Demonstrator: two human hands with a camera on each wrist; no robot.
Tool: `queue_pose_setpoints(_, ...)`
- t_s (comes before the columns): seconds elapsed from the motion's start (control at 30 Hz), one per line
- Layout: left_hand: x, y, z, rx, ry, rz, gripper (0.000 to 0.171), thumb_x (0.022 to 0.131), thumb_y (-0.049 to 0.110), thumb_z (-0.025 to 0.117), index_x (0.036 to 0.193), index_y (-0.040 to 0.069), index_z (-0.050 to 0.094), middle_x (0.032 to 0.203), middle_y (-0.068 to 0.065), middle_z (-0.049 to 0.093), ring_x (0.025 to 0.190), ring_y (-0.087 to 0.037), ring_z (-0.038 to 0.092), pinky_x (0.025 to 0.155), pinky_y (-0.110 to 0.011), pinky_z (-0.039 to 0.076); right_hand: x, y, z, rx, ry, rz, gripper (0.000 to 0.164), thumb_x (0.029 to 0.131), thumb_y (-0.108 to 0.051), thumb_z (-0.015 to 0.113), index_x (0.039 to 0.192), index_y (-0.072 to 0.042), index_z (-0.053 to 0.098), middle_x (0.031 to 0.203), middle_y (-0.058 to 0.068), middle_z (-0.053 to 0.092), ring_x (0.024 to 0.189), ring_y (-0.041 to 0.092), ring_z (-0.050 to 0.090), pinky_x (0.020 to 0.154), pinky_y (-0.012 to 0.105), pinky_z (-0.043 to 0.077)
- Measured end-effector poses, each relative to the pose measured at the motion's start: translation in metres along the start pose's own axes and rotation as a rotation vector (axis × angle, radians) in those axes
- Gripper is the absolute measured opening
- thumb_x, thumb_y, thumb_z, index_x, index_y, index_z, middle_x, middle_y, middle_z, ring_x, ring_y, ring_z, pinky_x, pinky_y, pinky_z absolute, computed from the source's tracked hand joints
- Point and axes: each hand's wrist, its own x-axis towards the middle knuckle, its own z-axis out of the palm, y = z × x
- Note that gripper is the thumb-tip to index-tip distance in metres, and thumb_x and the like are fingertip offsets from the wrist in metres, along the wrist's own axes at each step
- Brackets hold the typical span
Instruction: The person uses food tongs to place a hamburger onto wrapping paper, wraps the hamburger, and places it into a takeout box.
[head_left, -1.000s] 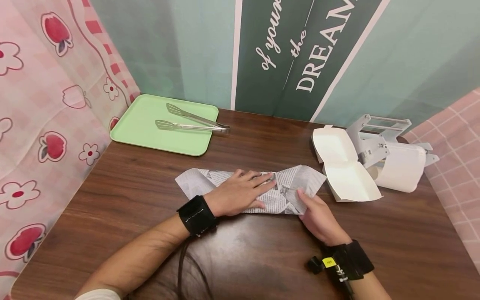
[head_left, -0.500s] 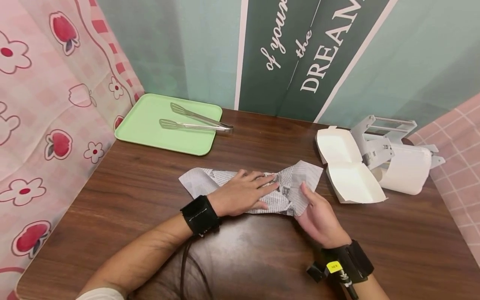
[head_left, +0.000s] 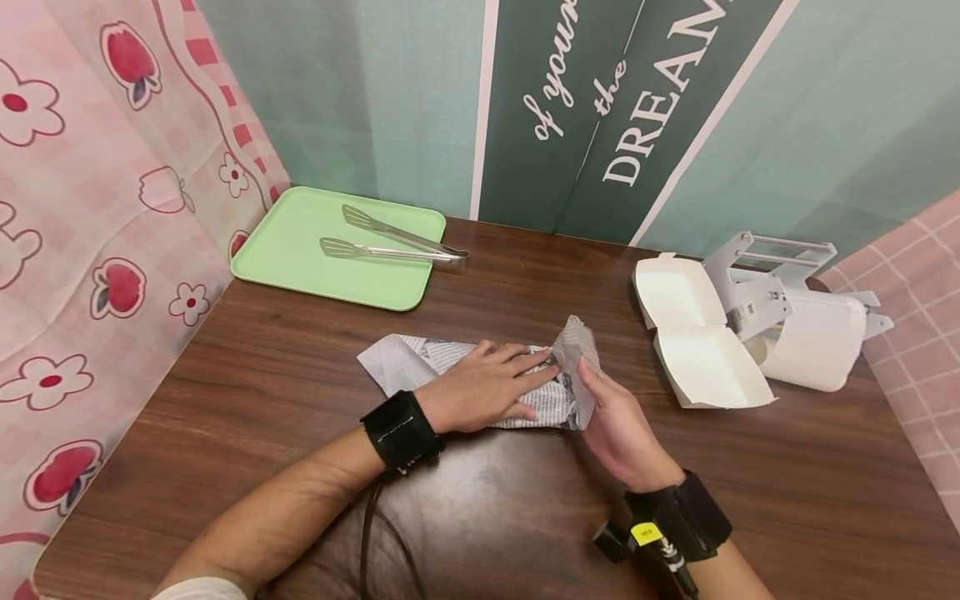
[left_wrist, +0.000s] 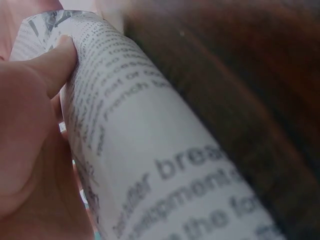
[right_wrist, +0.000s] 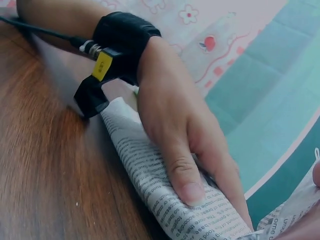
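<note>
A long, flat bundle of newspaper-print wrapping paper (head_left: 453, 354) lies on the table; what is inside is hidden. My left hand (head_left: 480, 387) rests palm down across its middle, fingers stretched out. In the left wrist view, the thumb (left_wrist: 62, 55) lies along the printed paper. At the bundle's right end, my right hand (head_left: 622, 425) holds a raised paper flap (head_left: 576, 367) between thumb and fingers; those fingers are mostly hidden behind the paper. The right wrist view shows the left hand (right_wrist: 185, 120) on the wrapped bundle, its thumb pressing the paper's side.
A green tray (head_left: 285, 267) stands at the back left, with metal tongs (head_left: 405, 250) lying on it and their end past its rim. To the right sits an unfolded white takeaway box (head_left: 712, 367). Beside that box stands a grey holder (head_left: 757, 308) with a white roll (head_left: 817, 342).
My right hand has moved left, bringing the right-hand flap from lying outspread to standing upright over the bundle's end. The left hand has stayed on the paper.
</note>
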Motion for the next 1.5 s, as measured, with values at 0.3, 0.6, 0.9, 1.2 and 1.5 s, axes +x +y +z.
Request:
queue_pose_setpoints(0.3,-0.015,-0.011,-0.011,-0.245,0.042,-0.032,0.054,0.108,0.036,0.048,0.156,0.013,0.04,0.164,-0.008,0.036,0.151,-0.025,0.037,0.122,-0.044,0.033,-0.003,0.009,0.008,-0.199,0.138,0.016,0.068,0.111,-0.036,0.029,0.162,-0.003,-0.002,0.171,0.006,-0.01,0.157,0.02,-0.011,0.128,0.045,-0.006)
queue_pose_setpoints(0.6,-0.026,-0.014,-0.007,-0.142,0.243,-0.029,0.035,0.102,0.036,0.061,0.131,0.018,0.069,0.124,0.0,0.064,0.113,-0.014,0.06,0.089,-0.03,0.057,-0.003,0.012,0.009,-0.367,0.154,-0.004,0.069,0.111,-0.042,0.03,0.163,-0.005,0.002,0.172,0.01,-0.001,0.159,0.025,-0.004,0.129,0.05,0.0)
queue_pose_setpoints(0.9,-0.033,-0.015,-0.007,-0.104,0.188,-0.019,0.04,0.105,0.033,0.056,0.141,0.016,0.062,0.134,-0.002,0.064,0.125,-0.018,0.059,0.104,-0.035,0.052,0.008,0.013,0.014,-0.565,-0.002,-0.156,0.059,0.112,-0.038,0.025,0.164,-0.02,0.003,0.171,-0.008,-0.006,0.158,0.019,-0.011,0.126,0.055,-0.004)
queue_pose_setpoints(1.2,-0.031,-0.018,-0.005,-0.079,0.198,0.019,0.037,0.105,0.031,0.054,0.138,0.016,0.064,0.132,-0.001,0.065,0.125,-0.018,0.06,0.108,-0.034,0.049,0.013,0.014,0.023,-0.771,-0.037,-0.121,0.061,0.112,-0.041,0.026,0.164,-0.019,0.004,0.17,-0.005,-0.017,0.158,0.023,-0.016,0.124,0.062,-0.004)
queue_pose_setpoints(1.5,-0.033,-0.033,-0.01,-0.275,0.158,0.026,0.026,0.102,0.027,0.061,0.122,0.016,0.073,0.131,0.0,0.07,0.127,-0.016,0.063,0.107,-0.035,0.051,0.01,0.016,0.017,-0.821,-0.044,-0.152,0.054,0.112,-0.039,0.026,0.159,-0.013,0.031,0.172,0.002,-0.002,0.159,0.031,-0.004,0.123,0.064,0.002)
